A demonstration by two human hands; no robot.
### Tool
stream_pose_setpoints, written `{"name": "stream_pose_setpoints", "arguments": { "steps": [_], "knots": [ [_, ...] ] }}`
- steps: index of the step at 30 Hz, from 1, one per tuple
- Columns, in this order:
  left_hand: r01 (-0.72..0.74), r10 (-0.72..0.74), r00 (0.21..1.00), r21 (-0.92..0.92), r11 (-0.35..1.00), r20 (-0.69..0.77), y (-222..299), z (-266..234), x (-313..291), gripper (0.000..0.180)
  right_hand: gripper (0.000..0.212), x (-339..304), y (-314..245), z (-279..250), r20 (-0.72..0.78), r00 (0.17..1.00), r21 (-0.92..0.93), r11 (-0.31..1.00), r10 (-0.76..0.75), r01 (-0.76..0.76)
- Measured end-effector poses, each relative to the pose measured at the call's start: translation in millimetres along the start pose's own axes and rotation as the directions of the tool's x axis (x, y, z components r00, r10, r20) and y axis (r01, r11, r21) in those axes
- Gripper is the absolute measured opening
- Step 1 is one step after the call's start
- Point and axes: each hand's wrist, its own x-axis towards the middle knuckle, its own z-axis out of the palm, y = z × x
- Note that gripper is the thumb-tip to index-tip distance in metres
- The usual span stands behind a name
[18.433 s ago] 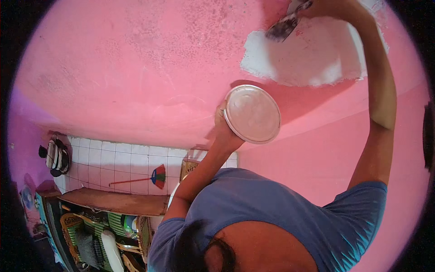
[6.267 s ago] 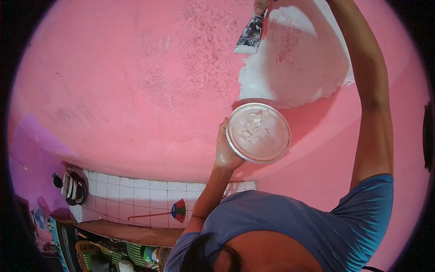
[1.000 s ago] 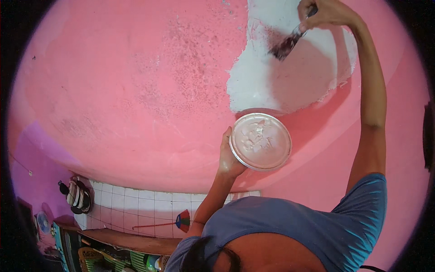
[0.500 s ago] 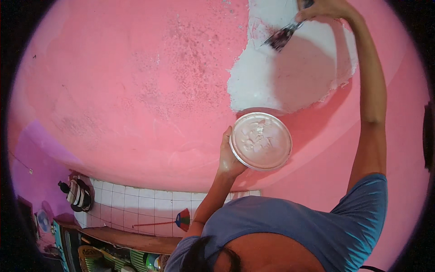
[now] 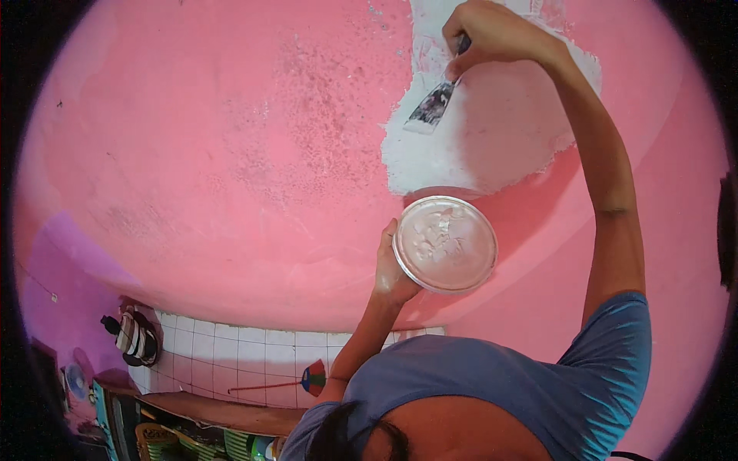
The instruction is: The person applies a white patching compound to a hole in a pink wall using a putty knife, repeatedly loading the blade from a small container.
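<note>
Scraper (image 5: 433, 107) moved down and left over the white patch (image 5: 411, 157).
Right hand (image 5: 492, 38) grips the scraper; left hand (image 5: 392, 273) is clamped on the round paste container (image 5: 469, 246), below the patch. Apparent step: spreading. Next stroke likely calls for even pressure.

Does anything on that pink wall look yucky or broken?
Yes. Left of the white patch, the pink wall has a dark, speckled area. It looks odd because the paint around it is mostly smoother and cleaner. The white patch, where the right hand holds a scraper, has ragged edges.
</note>
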Motion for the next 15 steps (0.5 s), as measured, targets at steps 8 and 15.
{"name": "stream_pose_setpoints", "arguments": {
  "steps": [8,15],
  "knots": [
    [-0.077,0.08,0.994,0.043,0.996,-0.076,2,5,-5,0.064,0.027,8,57,-77,-0.084,0.996,0.108,0.994,0.028,-0.019],
    [-0.033,0.033,0.999,0.025,0.999,-0.014,-3,3,0,0.064,0.029,-9,25,-59,-0.017,1.0,0.186,0.982,0.026,-0.023]
  ]
}}
